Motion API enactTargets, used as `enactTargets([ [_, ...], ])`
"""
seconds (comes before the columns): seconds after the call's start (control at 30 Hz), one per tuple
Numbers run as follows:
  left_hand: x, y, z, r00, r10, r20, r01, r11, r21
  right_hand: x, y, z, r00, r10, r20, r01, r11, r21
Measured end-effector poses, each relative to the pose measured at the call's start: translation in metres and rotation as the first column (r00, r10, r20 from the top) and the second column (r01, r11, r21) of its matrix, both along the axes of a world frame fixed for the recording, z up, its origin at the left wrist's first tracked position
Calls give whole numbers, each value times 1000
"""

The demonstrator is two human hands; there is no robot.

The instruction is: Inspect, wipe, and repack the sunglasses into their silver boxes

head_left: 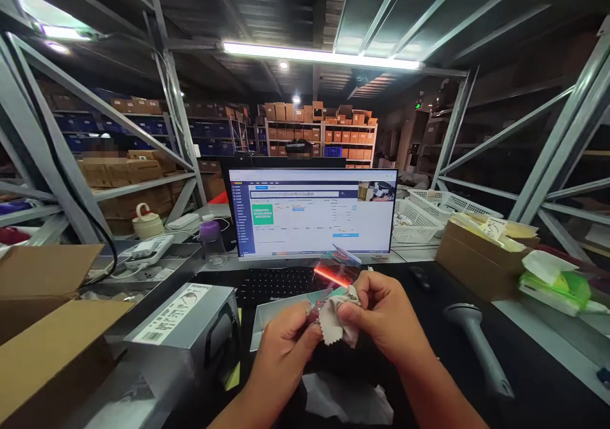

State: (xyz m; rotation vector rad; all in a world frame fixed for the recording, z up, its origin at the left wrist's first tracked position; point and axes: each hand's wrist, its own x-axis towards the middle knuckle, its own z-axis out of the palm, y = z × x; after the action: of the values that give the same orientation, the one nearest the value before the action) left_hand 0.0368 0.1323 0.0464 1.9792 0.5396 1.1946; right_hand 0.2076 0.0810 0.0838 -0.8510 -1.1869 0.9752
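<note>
My right hand [388, 314] pinches a pale grey cloth [332, 324] with a zigzag-cut edge, bunched between thumb and fingers. Close beside it, my left hand [286, 346] is closed, thumb against fingers, on a small shiny, partly see-through reddish piece [315, 311]. The cloth touches that piece and covers part of it, so its kind is hidden. Behind the hands, a bright red light streak [331, 276] shows. A pale teal flat sheet or card [260, 328] lies beneath my left hand. Crumpled whitish translucent wrapping [347, 400] rests on the black mat below.
A monitor [314, 219] stands behind a black keyboard [271, 283]. At right are a handheld scanner [476, 343], a mouse [419, 278], a tissue pack [555, 286], a carton [476, 260] and white baskets [414, 222]. A silver box [190, 321] and an open carton [47, 359] stand left.
</note>
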Motion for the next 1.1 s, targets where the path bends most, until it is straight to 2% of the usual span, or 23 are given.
enactTargets([
  [0.1, -4, 1, -2, 1000, 15, -14, -14, 999, 37, 0, 2, -2, 988, 32, -153, -31, 999, 14],
  [0.2, -4, 2, -8, 998, 36, 45, -33, 997, -64, -2, 8, -3, 943, 20, -333, -27, 1000, -16],
  [0.33, -4, 3, -12, 979, 173, 106, -154, 974, -166, 2, 15, -1, 861, -38, -507, -9, 996, -90],
  [0.47, -7, 4, -9, 988, 127, 86, -119, 989, -89, 3, 20, 0, 770, -95, -631, -13, 986, -165],
  [0.6, -7, 9, -5, 998, 43, 50, -44, 999, 21, -7, 21, -3, 708, -80, -702, -37, 988, -151],
  [0.7, -5, 14, -1, 1000, 19, -16, -18, 998, 53, -16, 16, -5, 730, -33, -683, -47, 994, -97],
  [0.87, -5, 20, -2, 996, -2, -88, 8, 998, 67, -29, 10, -11, 876, 37, -481, -13, 999, 53],
  [1.0, -9, 23, -7, 996, 34, -87, -25, 995, 96, -42, 10, -20, 958, -93, -271, 117, 990, 74],
  [1.1, -11, 23, -8, 989, 124, -75, -112, 983, 148, -46, 8, -22, 964, -177, -199, 191, 980, 51],
])
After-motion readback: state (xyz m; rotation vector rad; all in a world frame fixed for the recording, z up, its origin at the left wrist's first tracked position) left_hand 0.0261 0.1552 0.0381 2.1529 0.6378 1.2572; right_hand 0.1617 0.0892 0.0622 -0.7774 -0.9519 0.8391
